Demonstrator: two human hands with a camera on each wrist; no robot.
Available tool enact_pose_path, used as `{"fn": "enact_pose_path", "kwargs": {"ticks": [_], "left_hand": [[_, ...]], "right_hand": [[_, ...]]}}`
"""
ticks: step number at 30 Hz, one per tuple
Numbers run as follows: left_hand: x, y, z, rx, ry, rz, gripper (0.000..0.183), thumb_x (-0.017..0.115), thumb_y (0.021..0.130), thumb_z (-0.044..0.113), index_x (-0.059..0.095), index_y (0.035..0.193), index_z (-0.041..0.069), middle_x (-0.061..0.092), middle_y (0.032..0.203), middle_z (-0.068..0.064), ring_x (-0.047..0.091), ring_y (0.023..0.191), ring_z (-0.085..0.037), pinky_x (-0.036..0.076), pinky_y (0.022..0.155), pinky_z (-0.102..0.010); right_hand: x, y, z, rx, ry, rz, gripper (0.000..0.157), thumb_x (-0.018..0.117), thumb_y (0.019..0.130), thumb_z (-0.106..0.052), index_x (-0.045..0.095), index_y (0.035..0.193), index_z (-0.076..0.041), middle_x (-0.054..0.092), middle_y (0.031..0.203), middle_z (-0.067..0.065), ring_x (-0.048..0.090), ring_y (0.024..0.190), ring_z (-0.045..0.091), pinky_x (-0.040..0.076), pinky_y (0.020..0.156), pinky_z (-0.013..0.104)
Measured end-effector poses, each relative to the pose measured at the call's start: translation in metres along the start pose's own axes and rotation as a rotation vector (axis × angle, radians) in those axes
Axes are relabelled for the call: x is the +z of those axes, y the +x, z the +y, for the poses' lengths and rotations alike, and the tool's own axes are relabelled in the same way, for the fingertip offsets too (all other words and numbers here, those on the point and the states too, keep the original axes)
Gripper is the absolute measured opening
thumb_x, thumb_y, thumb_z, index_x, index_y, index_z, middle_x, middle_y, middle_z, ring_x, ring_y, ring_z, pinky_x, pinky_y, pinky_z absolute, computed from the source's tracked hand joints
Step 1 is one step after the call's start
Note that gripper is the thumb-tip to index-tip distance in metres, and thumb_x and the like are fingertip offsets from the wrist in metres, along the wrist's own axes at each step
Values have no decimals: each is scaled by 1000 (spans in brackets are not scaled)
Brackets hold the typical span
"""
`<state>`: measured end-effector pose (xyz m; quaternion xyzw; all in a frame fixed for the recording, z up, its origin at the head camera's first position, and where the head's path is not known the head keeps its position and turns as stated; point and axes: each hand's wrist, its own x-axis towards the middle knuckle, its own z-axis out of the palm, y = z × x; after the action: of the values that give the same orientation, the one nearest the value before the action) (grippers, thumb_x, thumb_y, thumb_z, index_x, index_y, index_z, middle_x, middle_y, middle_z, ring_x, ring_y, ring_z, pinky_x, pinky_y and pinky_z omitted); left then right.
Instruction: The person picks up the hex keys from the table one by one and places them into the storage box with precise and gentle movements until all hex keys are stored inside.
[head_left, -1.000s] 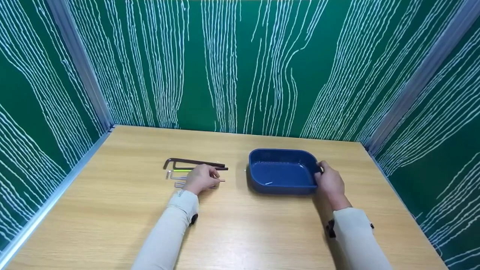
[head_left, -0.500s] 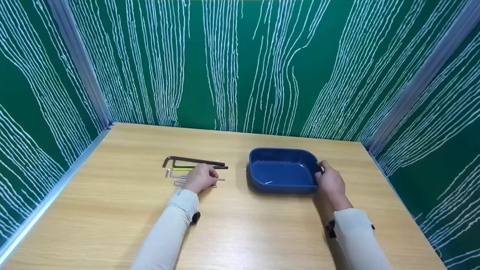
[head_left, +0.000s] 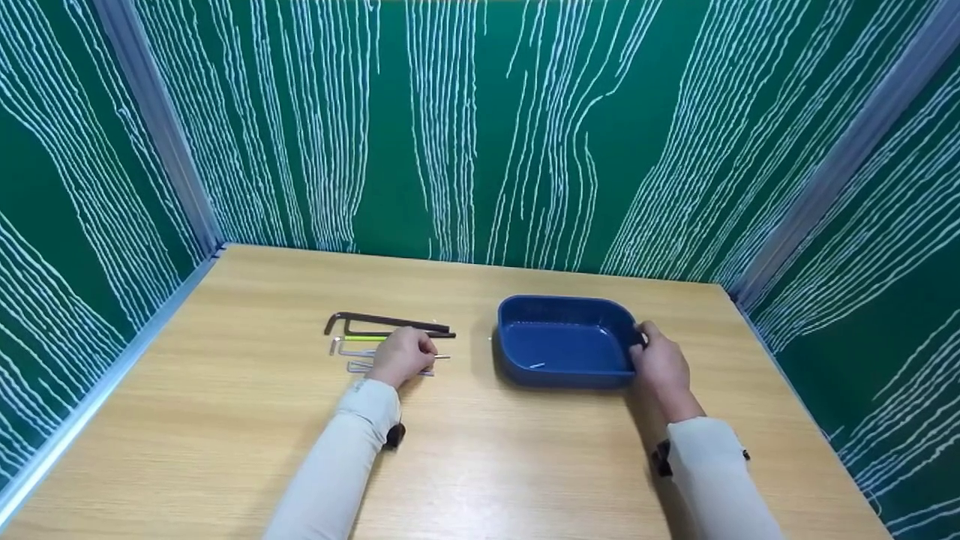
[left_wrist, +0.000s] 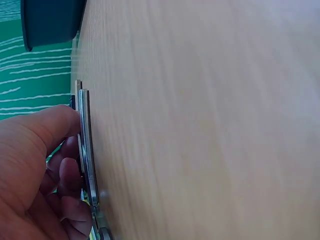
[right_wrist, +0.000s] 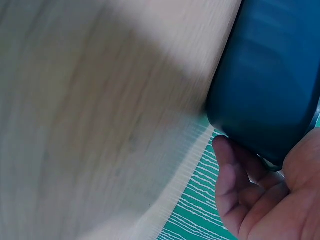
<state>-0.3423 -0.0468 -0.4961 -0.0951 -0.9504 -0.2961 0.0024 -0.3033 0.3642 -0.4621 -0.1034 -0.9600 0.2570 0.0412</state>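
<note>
My left hand (head_left: pixel 405 354) pinches a silver hex key (head_left: pixel 442 357) between thumb and fingers, low over the table; its tip sticks out to the right and the hand hides most of it. Another silver hex key (left_wrist: pixel 87 145) lies close along the fingers in the left wrist view. Behind the hand lie two black hex keys (head_left: pixel 390 321), and a yellow-green hex key (head_left: pixel 361 338) sits just in front of them. My right hand (head_left: pixel 661 365) grips the right end of a dark blue tray (head_left: pixel 566 379), thumb at the rim and fingers along the outside in the right wrist view.
More small silver hex keys (head_left: pixel 358 367) lie partly under the left hand. A short bright streak (head_left: pixel 537 366) shows on the tray's floor. Green panels (head_left: pixel 502 150) with white lines enclose the wooden table (head_left: pixel 480 465) at the back and sides.
</note>
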Motion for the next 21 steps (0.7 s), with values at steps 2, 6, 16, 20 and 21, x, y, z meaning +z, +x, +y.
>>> {"fn": "enact_pose_path", "kwargs": {"ticks": [2,6,16,20,21], "left_hand": [[-1,-1,1,9,9,2,7,63,69,17,67,69,23,60,69,11,54,69,-10,44,68,-30],[0,-1,1,24,35,6,9,61,70,16,66,67,24,60,66,12,53,65,-9,43,65,-29],[-1,-3,3,30,85,28,10,60,72,19,64,66,26,60,67,12,53,64,-8,45,64,-29],[-1,-2,3,47,105,43,10,59,74,22,62,64,25,57,64,11,51,61,-9,42,61,-28],[-1,-2,3,49,104,43,10,59,74,22,61,65,25,56,64,11,51,61,-9,41,60,-27]], "right_hand": [[0,0,0,-1,4,0,42,35,91,-16,30,132,-10,40,129,25,46,109,36,34,90,55],[2,-1,1,-11,-10,28,41,36,90,-16,33,131,-10,43,127,25,48,107,36,37,88,53],[4,0,1,-4,-18,47,39,37,91,-16,34,130,-11,43,127,24,46,110,38,35,90,54],[4,0,1,-2,-13,41,39,37,91,-16,34,130,-11,43,128,24,46,109,38,35,90,54],[3,0,1,0,-10,38,39,37,91,-16,34,130,-11,43,128,24,46,109,37,35,90,54]]}}
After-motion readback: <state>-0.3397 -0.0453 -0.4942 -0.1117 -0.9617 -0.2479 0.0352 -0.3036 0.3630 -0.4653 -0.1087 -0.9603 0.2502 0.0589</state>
